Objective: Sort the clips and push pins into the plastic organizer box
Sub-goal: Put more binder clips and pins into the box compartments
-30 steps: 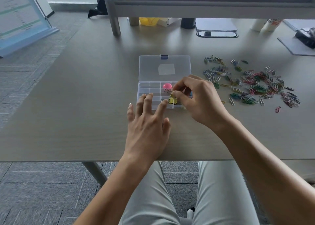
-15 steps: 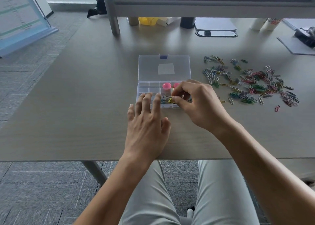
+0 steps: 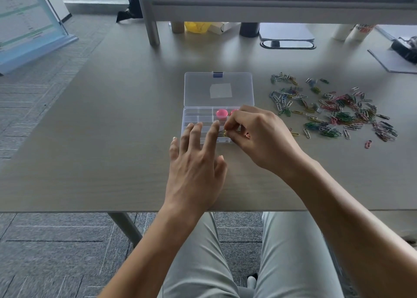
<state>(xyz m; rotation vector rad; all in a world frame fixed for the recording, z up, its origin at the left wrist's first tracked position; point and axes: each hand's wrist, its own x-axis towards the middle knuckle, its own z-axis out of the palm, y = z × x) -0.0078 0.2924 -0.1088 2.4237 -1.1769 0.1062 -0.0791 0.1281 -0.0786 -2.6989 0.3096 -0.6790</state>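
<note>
Centrally on the table (image 3: 112, 139) sits the plastic organizer box (image 3: 198, 119), its clear lid (image 3: 218, 88) lying open and flat behind the compartments. Two pink push pins (image 3: 221, 113) occupy a rear compartment. The left hand (image 3: 196, 162) rests with straight, spread fingers (image 3: 213, 132) on the box's near edge. The right hand (image 3: 257, 135) hovers over the box's right part, its fingers pinching a small yellow clip (image 3: 223, 133) above a front compartment. Well to the right, a loose scatter of coloured paper clips (image 3: 334, 110) lies on the table.
</note>
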